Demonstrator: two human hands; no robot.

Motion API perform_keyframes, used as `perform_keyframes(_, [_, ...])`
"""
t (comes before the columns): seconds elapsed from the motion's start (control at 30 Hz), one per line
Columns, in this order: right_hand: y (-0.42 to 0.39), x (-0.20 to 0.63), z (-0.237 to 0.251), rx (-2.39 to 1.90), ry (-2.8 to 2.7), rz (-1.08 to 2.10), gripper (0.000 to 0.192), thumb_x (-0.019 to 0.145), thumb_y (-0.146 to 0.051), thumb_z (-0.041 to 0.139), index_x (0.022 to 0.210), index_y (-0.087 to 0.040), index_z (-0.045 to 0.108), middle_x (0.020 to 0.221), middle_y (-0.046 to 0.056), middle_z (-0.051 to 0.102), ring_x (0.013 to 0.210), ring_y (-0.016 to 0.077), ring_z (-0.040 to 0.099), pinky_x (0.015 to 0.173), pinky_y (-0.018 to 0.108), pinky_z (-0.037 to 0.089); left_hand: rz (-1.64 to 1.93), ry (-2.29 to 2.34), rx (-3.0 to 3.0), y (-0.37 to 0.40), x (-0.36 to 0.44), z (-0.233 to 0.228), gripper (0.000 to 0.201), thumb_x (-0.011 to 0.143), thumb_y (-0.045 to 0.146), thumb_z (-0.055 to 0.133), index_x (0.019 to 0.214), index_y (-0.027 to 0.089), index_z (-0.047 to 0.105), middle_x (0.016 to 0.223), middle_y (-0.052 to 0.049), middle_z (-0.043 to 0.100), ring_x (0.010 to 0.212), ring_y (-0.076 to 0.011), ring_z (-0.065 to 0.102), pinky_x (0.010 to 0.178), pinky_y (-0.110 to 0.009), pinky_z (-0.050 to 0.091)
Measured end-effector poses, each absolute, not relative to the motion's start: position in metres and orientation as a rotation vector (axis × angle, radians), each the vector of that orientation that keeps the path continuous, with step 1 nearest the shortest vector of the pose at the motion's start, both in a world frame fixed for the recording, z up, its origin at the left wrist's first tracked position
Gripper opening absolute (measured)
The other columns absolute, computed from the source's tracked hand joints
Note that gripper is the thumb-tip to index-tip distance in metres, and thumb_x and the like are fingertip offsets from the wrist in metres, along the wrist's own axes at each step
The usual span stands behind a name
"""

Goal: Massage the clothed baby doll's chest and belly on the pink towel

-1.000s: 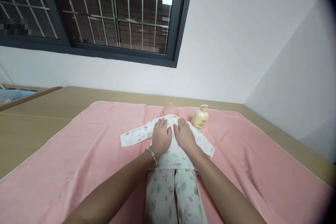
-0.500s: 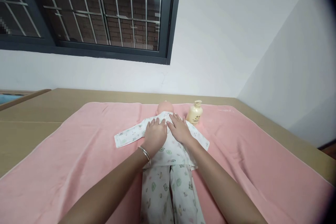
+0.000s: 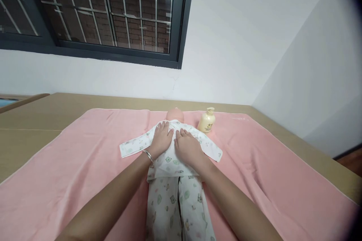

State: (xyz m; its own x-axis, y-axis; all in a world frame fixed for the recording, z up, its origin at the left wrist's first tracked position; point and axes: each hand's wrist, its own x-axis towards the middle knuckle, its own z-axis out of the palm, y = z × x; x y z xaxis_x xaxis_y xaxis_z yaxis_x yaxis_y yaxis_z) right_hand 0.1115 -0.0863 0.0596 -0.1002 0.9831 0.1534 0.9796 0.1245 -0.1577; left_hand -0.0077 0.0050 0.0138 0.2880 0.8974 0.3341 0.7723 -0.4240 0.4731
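Note:
A baby doll (image 3: 175, 114) lies on the pink towel with its head toward the wall. It wears a white printed top (image 3: 168, 162) and matching trousers (image 3: 164, 207), and its sleeves are spread out to both sides. My left hand (image 3: 160, 138), with a silver bangle at the wrist, rests flat on the upper left of the top, fingers stretched toward the shoulder. On the chest, just right of centre, my right hand (image 3: 188, 147) lies palm down with its fingers extended. The hands are close together, and neither grips anything.
A pale yellow pump bottle (image 3: 207, 121) stands right of the doll's head. The pink towel (image 3: 93, 150) covers much of a wooden surface (image 3: 31, 120). Beyond are a white wall (image 3: 220, 45) and a barred window (image 3: 113, 11).
My left hand has slid up toward the doll's left-side shoulder. My right hand has moved down from the upper chest toward the middle. The view has shifted slightly.

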Motion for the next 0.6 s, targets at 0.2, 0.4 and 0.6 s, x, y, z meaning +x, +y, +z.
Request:
perform_keyframes(0.2, [-0.054,0.14,0.042,-1.811,-2.028,0.186,0.057,0.103,-0.045,0.027,0.151,-0.014,0.034,0.158,0.013,0.025,0.147,0.0287,0.016,0.119,0.046,0.013,0.922,1.57,2.454,-0.019,0.0,0.014,0.049,0.098,0.03,0.028,0.14,0.015,0.048,0.146,-0.019,0.045,0.141,-0.0337,0.034,0.113,-0.055,0.028])
perform_keyframes(0.4, [-0.051,0.139,0.03,-1.833,-1.955,0.094,0.056,0.101,-0.046,0.032,0.151,-0.019,0.033,0.159,0.01,0.024,0.147,0.0281,0.016,0.119,0.043,0.011,0.947,1.596,2.465,-0.02,0.0,0.012,0.051,0.098,0.03,0.029,0.142,0.008,0.045,0.147,-0.021,0.044,0.14,-0.0341,0.035,0.115,-0.051,0.029])
perform_keyframes(0.6, [-0.054,0.134,0.035,-1.962,-1.834,-0.029,0.057,0.101,-0.041,0.029,0.143,-0.005,0.044,0.146,0.021,0.044,0.139,0.0319,0.035,0.116,0.044,0.019,0.841,1.721,2.539,-0.041,0.003,0.029,0.049,0.097,0.03,0.031,0.136,0.009,0.051,0.134,-0.023,0.055,0.127,-0.035,0.049,0.104,-0.05,0.039])
